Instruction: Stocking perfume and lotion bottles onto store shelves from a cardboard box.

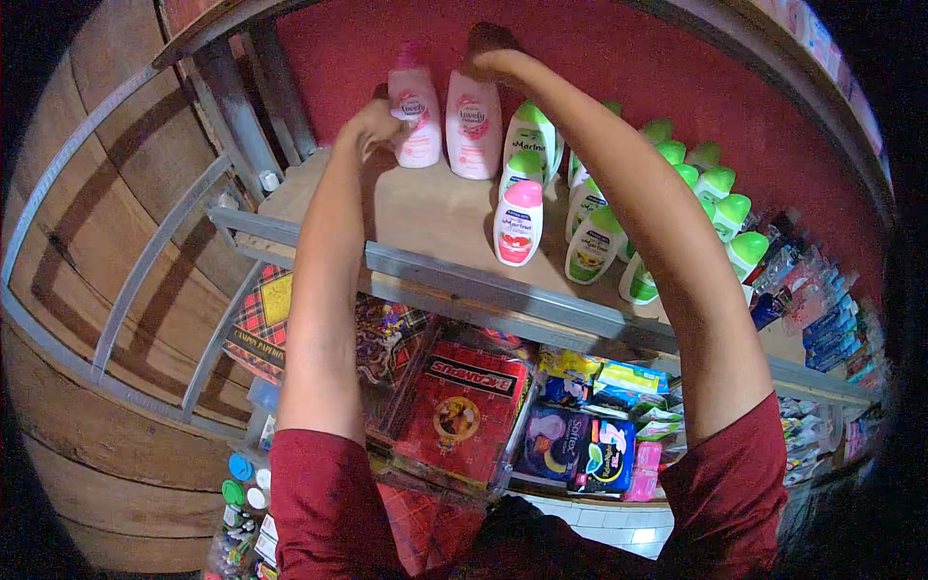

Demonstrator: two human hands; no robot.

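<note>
Two tall pink lotion bottles stand side by side at the back left of the shelf. My left hand [377, 126] is closed against the left side of the left pink lotion bottle [418, 121], its thumb across the front and the other fingers partly hidden. The pump top of that bottle shows above. My right hand [495, 48], dark in shadow, closes over the top of the right pink lotion bottle [474, 130] and hides its cap. A small white bottle with a pink cap [519, 224] stands nearer the shelf's front edge.
White bottles with green caps [592, 246] crowd the shelf under my right forearm. Small blue and clear bottles [831, 333] line the far right. A grey metal rail [483, 288] edges the shelf. Below lie red boxes [459, 411] and packets [556, 440]. A plank wall [87, 290] rises left.
</note>
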